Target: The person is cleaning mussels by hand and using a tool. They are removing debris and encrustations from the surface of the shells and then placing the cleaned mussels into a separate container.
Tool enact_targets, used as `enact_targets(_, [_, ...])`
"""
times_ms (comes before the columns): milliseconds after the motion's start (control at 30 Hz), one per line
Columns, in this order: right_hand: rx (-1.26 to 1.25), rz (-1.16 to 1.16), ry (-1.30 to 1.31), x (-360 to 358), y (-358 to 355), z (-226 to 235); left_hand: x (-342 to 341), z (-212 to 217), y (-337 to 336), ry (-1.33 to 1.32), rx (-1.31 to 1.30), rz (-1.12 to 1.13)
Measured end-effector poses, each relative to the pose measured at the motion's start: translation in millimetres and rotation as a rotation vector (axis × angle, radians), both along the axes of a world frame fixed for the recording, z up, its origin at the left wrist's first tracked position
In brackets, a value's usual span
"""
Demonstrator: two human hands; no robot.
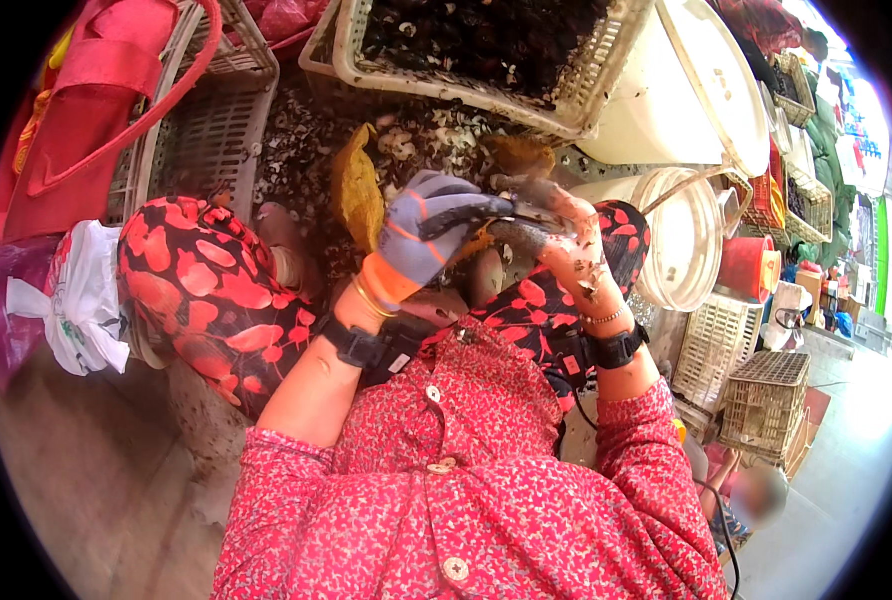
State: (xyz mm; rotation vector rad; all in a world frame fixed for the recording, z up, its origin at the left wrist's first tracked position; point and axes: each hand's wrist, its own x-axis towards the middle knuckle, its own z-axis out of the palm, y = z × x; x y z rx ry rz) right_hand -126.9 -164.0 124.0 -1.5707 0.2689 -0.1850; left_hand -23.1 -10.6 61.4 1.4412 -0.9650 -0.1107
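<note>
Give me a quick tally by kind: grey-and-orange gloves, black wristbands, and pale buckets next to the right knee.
Grey-and-orange gloves: 1, on the left hand
Black wristbands: 2
Pale buckets: 2
Total: 5

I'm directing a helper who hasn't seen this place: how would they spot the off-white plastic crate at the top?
Find the big cream-white plastic bucket at the upper right. Immediately left of it, at the picture's top edge, sits the off-white, rectangular, slatted plastic crate. Unlike the greyish slatted plastic crate farther left, it holds a heap of dark pieces.
</note>
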Motion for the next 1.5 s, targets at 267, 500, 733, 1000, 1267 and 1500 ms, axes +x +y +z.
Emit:
enact_targets(267, [-0.129, -0.222, 0.126, 14, 3, 3, 6, -27, 3, 0.35, 0.056, 0.153])
enact_targets(500, [-1.049, -0.058, 0.061, 11, -12, -3, 14, -29, 11, 0.232, 0.307, 0.109])
enact_targets(733, [-0.814, 0.198, 0.253, -8, -14, -3, 33, -10, 20, -0.084, 0.449, -0.017])
enact_targets(1000, [0.202, -0.015, 0.276, -19, -1, -31, -5, -35, -3, 0.965, 0.064, 0.01])
enact_targets(1267, [0.229, -0.131, 0.309, 4, 22, -1, 20, -53, 8, 0.218, 0.24, 0.107])
enact_targets(1500, [0.045, -0.007, 0.237, 6, 18, -1, 20, -23, 2, -0.017, 0.204, 0.063])
